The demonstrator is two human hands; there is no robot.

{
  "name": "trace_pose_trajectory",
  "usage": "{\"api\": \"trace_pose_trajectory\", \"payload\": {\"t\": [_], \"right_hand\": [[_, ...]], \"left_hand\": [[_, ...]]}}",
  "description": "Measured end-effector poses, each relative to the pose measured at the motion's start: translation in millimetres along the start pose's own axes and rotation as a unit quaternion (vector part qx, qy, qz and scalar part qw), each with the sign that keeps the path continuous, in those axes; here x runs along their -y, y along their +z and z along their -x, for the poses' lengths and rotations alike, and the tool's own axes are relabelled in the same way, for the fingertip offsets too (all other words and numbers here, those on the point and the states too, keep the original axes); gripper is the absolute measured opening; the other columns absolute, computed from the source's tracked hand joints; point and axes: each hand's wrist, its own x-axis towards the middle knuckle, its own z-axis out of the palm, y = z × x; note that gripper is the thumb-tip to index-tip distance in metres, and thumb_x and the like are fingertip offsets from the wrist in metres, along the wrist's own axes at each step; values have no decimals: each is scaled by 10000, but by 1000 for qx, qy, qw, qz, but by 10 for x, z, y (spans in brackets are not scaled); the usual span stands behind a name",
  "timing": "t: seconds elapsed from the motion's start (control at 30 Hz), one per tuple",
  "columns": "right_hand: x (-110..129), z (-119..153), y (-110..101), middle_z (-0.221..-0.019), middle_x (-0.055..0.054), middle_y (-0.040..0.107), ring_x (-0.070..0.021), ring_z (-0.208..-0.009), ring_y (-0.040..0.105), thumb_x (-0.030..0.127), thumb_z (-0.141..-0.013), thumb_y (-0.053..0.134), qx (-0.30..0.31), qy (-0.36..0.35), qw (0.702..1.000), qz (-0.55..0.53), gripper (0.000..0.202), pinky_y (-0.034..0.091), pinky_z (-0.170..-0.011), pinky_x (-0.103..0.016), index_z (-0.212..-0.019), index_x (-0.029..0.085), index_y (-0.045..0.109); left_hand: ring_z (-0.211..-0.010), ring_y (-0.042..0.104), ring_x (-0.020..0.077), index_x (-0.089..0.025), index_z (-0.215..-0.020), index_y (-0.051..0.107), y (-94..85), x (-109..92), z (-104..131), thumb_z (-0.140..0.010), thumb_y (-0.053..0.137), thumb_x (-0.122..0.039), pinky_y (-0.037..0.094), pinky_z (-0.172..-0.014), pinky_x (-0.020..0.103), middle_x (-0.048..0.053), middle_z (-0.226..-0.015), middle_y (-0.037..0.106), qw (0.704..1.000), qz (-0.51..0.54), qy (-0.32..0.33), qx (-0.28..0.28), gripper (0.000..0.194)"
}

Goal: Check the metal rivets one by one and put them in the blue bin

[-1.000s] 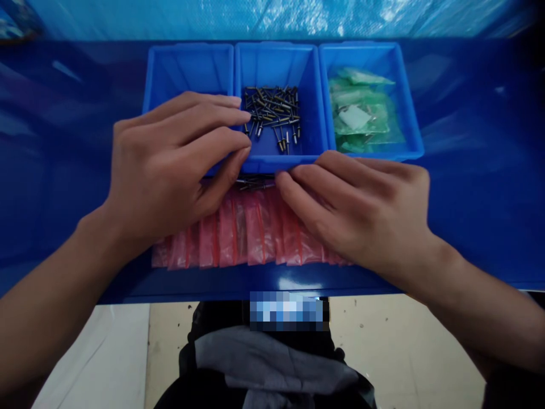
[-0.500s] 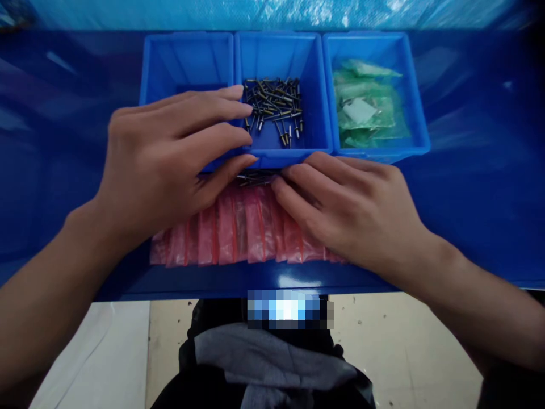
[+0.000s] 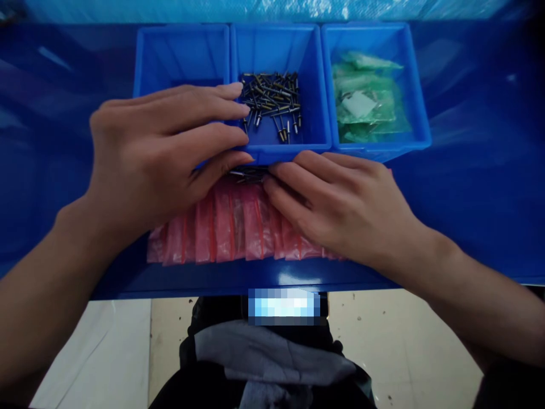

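Note:
My left hand reaches across the front of the left blue bin, its fingers stretched out and its thumb apart. Its fingertips are over the near left corner of the middle bin, which holds a heap of blind rivets. Just in front of that bin, a small bunch of rivets lies between my two hands. The fingers of my right hand are closed at the right end of this bunch, pinching it. Below, a row of pink zip bags is partly covered by both hands.
The left bin stands beside the middle one, its floor partly hidden by my hand. In the right bin are green plastic bags with a white label. The blue table's front edge runs above my lap.
The view has shifted slightly. My left hand has moved a little to the left, and the rivet bunch with my right fingers also sits slightly further left. Finger poses look nearly the same.

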Motion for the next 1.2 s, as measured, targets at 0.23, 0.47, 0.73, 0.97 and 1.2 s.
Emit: {"api": "trace_pose_trajectory", "payload": {"t": [0.23,0.47,0.73,0.97,1.2], "right_hand": [[-7,-32,50,-889,-60,713,-180,-796,601,55,-1067,405,-17,-2,1000,-24,360,360,-656,-351,-962,165,732],[9,-64,41,-803,-43,669,-163,-715,591,44,-1053,414,-46,0,999,7,350,371,-627,-327,-995,145,744],[-15,-156,-73,-923,-46,751,-176,-811,642,124,-1106,293,33,52,989,-137,498,449,-675,-337,-1231,212,767],[-65,-116,-53,-913,11,762,-159,-826,686,249,-1057,600,-199,154,922,-293,200,547,-728,-341,-992,301,782],[-17,-59,-155,-1074,-24,703,-202,-967,725,89,-959,654,-180,263,809,-494,174,640,-762,-371,-1003,258,653]], "left_hand": [[-1468,613,238,-357,-1342,661,32,-17,-4,-1054,598,-219,570,-1244,443,-39,-1485,673,1000,-3,-5,3,326],[-1471,609,236,-232,-1337,662,22,12,-12,-1039,661,-211,569,-1239,474,69,-1450,695,1000,-1,16,2,298],[-1473,608,248,-303,-1394,633,16,0,4,-1062,610,-237,562,-1243,494,16,-1472,681,1000,5,3,5,340],[-1440,636,246,-317,-1377,627,50,20,-7,-1052,642,-229,592,-1191,509,5,-1427,706,999,15,28,-18,337],[-1380,666,271,-291,-1510,554,33,-9,-74,-1067,637,-453,593,-1156,520,30,-1475,680,998,-46,29,-37,479]]}}
